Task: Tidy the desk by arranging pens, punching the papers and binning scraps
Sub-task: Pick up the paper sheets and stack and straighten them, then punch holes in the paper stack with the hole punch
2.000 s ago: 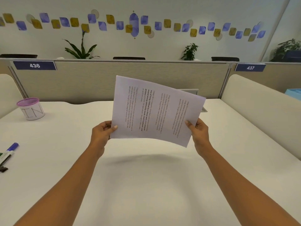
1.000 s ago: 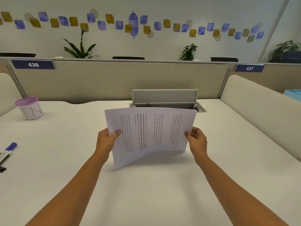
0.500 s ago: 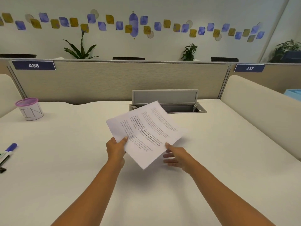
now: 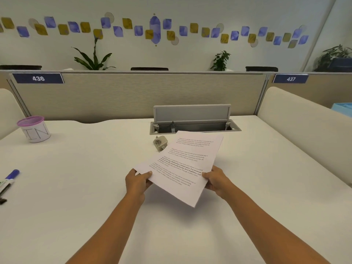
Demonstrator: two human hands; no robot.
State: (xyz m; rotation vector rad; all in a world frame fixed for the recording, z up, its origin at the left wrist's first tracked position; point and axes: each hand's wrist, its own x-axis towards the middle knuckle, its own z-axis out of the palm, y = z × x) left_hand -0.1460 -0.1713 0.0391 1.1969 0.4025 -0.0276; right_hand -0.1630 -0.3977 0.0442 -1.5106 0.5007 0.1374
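Left hand (image 4: 138,181) and right hand (image 4: 216,180) each pinch a near corner of the printed papers (image 4: 182,164), held tilted above the tabletop (image 4: 76,187). The hole punch (image 4: 160,143) sits just beyond the papers' left edge, partly covered.

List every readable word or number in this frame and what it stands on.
"436": left blue plate on the partition.
"437": right blue plate, same partition.
"IN": pink-rimmed cup; any further letters are hidden.
Papers: printed text, too small to read.

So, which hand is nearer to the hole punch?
The left hand; the hole punch sits just beyond it, farther from the right hand.
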